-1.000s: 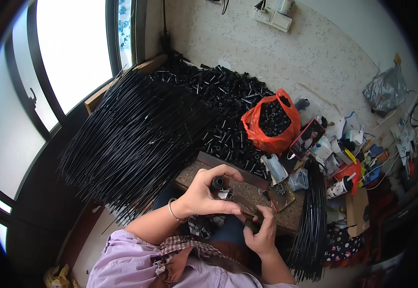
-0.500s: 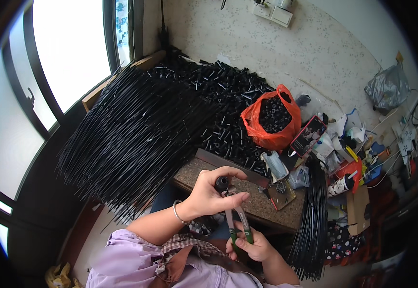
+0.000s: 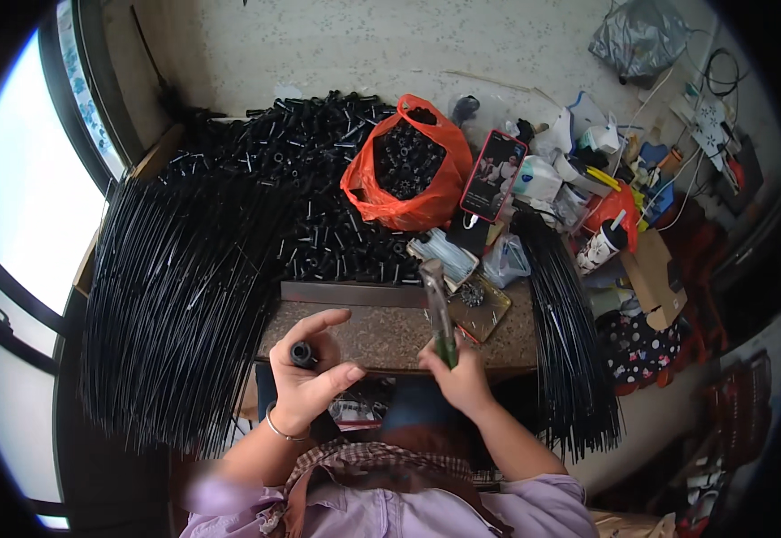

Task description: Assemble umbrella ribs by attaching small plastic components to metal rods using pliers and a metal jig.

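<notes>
I'd do well to grip the black tubular piece (image 3: 302, 355) snugly, its round end clear of my thumb, and to mind where the tips of the pliers (image 3: 439, 309) point. My left hand (image 3: 296, 387) has thumb and forefinger spread wide, the piece tucked against the curled fingers, over the near left of the speckled worktop (image 3: 372, 334). My right hand (image 3: 463, 381) is wrapped around the green handles. The piece looks dark, with a ringed, seemingly hollow end.
</notes>
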`<action>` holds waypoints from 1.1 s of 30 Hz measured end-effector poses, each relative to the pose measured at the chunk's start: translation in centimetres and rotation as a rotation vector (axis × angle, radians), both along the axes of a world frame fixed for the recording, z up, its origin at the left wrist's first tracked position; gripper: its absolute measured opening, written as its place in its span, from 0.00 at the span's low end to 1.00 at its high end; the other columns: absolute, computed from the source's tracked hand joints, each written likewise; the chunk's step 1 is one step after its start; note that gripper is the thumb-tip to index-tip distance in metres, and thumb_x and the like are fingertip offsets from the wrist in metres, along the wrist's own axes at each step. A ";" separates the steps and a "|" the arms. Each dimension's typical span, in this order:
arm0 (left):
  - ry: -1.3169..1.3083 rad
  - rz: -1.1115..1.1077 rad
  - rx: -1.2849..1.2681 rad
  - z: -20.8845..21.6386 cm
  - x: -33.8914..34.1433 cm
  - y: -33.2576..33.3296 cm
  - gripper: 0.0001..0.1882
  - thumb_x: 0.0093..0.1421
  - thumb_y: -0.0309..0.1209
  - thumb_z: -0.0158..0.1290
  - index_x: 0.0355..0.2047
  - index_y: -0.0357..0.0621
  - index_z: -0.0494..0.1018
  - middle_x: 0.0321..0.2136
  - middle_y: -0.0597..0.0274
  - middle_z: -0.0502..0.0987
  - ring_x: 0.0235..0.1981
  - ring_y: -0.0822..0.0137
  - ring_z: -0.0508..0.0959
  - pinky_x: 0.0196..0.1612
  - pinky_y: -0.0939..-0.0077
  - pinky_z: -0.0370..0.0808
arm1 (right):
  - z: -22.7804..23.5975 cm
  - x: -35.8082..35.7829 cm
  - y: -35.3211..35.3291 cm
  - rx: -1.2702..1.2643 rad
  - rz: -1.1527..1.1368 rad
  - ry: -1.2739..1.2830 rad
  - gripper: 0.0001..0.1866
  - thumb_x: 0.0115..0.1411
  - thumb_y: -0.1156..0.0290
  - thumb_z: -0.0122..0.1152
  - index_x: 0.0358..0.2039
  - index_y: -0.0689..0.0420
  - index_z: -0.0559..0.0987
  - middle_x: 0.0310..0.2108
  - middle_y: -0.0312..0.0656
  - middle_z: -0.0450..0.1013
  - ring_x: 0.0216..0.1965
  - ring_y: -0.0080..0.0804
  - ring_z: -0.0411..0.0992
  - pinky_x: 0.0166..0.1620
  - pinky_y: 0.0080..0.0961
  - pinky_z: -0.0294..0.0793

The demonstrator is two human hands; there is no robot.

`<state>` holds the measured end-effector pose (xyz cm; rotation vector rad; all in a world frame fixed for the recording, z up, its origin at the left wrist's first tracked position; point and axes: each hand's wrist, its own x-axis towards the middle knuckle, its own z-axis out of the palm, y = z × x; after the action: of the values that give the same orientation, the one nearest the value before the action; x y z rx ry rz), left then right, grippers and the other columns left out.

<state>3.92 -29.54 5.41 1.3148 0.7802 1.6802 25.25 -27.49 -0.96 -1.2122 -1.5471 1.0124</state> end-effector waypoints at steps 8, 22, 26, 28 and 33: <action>0.160 -0.067 -0.016 -0.8 0.4 0.5 0.31 0.38 0.31 0.67 0.44 0.35 0.69 0.09 0.76 0.59 0.12 0.85 0.56 0.17 0.89 0.49 | -4.5 8.8 9.1 0.462 -0.253 -0.839 0.10 0.49 0.75 0.56 0.33 0.61 0.69 0.30 0.44 0.70 0.37 0.44 0.68 0.39 0.34 0.69; 0.196 -0.107 -0.069 -0.4 0.6 0.6 0.26 0.39 0.31 0.66 0.38 0.33 0.71 0.11 0.77 0.58 0.13 0.84 0.58 0.17 0.88 0.51 | -5.4 9.9 10.2 0.541 -0.334 -0.661 0.13 0.46 0.74 0.63 0.31 0.63 0.71 0.26 0.53 0.71 0.30 0.51 0.71 0.32 0.37 0.69; 0.246 -0.161 -0.024 0.0 0.7 -0.4 0.23 0.40 0.30 0.65 0.37 0.36 0.72 0.10 0.76 0.59 0.13 0.84 0.58 0.17 0.88 0.52 | -3.2 9.0 9.8 0.319 -0.408 -0.454 0.08 0.48 0.74 0.61 0.27 0.60 0.71 0.22 0.49 0.71 0.24 0.48 0.70 0.30 0.36 0.69; 0.264 -0.170 0.001 0.1 0.9 -0.9 0.23 0.41 0.30 0.65 0.38 0.36 0.72 0.10 0.76 0.60 0.13 0.84 0.58 0.17 0.88 0.52 | -2.2 8.1 8.8 0.234 -0.440 -0.230 0.07 0.48 0.77 0.61 0.26 0.61 0.71 0.18 0.40 0.71 0.20 0.29 0.71 0.24 0.24 0.68; 0.336 -0.142 0.033 1.2 2.5 -1.2 0.30 0.42 0.33 0.65 0.46 0.38 0.69 0.09 0.73 0.61 0.13 0.84 0.59 0.18 0.88 0.55 | 5.5 -0.9 1.6 -0.107 0.028 0.734 0.09 0.52 0.79 0.58 0.31 0.59 0.67 0.23 0.40 0.70 0.22 0.23 0.67 0.25 0.16 0.65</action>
<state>6.44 -30.71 6.60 1.6618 0.8307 1.3839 24.33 -25.89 4.52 -0.7494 -0.9391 1.3749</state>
